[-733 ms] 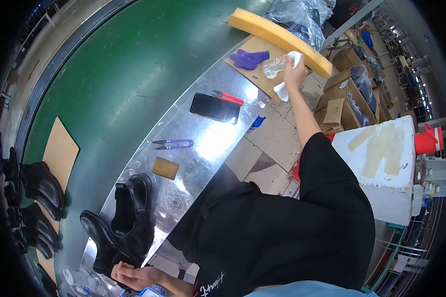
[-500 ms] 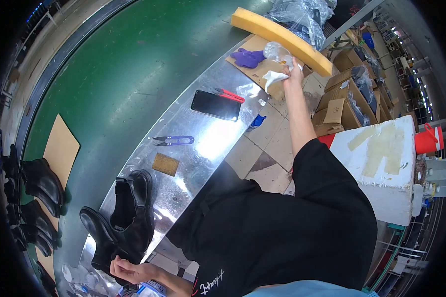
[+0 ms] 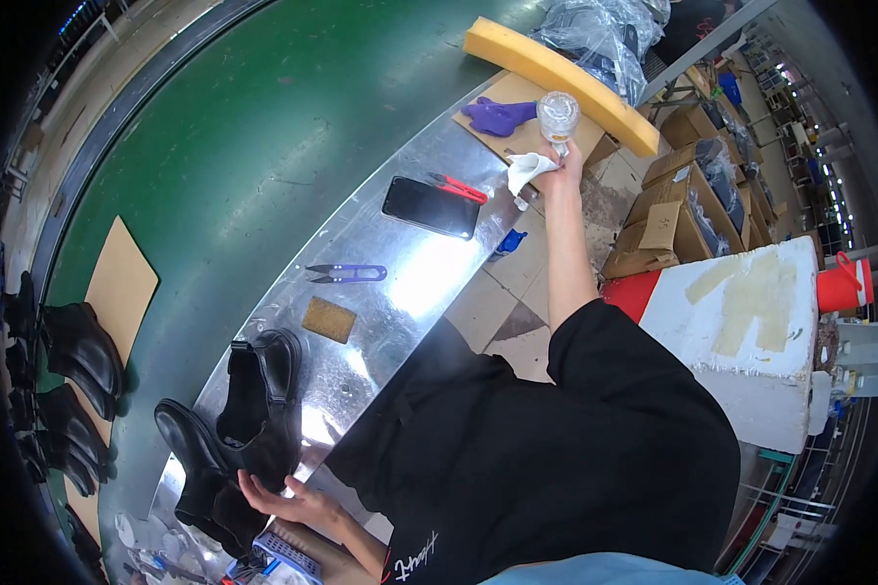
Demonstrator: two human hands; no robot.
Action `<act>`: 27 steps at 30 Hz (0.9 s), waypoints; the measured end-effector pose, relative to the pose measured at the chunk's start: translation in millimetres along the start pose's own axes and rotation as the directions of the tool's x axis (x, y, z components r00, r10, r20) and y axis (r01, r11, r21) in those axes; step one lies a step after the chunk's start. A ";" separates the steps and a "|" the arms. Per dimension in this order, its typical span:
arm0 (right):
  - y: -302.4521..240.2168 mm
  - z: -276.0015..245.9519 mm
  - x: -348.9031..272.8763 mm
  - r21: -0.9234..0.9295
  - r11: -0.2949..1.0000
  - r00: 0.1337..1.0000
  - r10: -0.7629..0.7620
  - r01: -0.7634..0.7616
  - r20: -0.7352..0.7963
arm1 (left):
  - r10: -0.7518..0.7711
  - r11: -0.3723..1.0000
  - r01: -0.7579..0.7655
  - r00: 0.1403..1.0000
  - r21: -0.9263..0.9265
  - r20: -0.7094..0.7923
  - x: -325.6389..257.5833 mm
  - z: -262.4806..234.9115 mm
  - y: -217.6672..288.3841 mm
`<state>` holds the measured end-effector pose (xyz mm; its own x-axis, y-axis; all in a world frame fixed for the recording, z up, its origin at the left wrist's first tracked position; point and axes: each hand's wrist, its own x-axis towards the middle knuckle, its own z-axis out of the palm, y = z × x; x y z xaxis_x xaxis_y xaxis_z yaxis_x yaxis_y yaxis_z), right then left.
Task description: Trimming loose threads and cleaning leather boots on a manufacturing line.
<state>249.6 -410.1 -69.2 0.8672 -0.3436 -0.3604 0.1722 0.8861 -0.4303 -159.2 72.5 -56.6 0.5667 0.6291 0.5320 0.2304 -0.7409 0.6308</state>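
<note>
My right hand [image 3: 562,174] is closed on a clear plastic bottle [image 3: 558,115], gripping it near its neck, with a white cloth [image 3: 529,169] in the same hand. It is over the far end of the metal table, beside a purple glove [image 3: 499,117]. My left hand [image 3: 298,505] has its fingers spread and holds nothing. It is next to a pair of black ankle boots; one boot [image 3: 275,390] stands with its opening showing, the other [image 3: 193,453] lies against it. Whether the fingertips touch the leather I cannot tell.
On the metal table [image 3: 356,219] lie a phone [image 3: 429,207], red snips [image 3: 461,189], purple snips [image 3: 349,274] and a brown sponge block [image 3: 329,320]. Yellow foam [image 3: 561,83] bounds the far end. More boots [image 3: 83,356] stand left on the green belt [image 3: 224,195]; a blue basket [image 3: 288,558] is near.
My right hand has drawn slightly nearer and left, bringing the bottle more upright into view with the cloth. My left hand has moved slightly right and its curled fingers have spread.
</note>
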 end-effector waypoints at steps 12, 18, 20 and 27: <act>-6.0 -13.0 16.6 -0.044 0.999 0.998 0.028 -0.025 0.053 | -0.022 0.979 0.011 0.998 0.203 0.054 -9.4 4.5 -18.7; -7.6 -18.6 9.6 -0.059 0.997 0.989 0.057 -0.049 0.139 | -0.062 0.959 0.010 0.982 0.282 0.178 -4.6 2.3 -34.7; -6.0 -17.6 11.3 -0.049 0.996 0.996 0.074 -0.072 0.054 | -0.081 0.970 0.028 0.974 0.241 0.211 -2.9 -2.7 -40.5; -16.2 -23.3 39.0 -0.470 0.765 0.860 -0.510 0.440 -0.024 | -0.103 0.954 0.016 0.956 0.300 0.275 9.6 -5.0 -37.3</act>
<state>269.8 -445.2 -95.6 0.6466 -0.7548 -0.1107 0.2943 0.3806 -0.8767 -166.3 107.3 -72.2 0.7355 0.6129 0.2888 0.4659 -0.7670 0.4412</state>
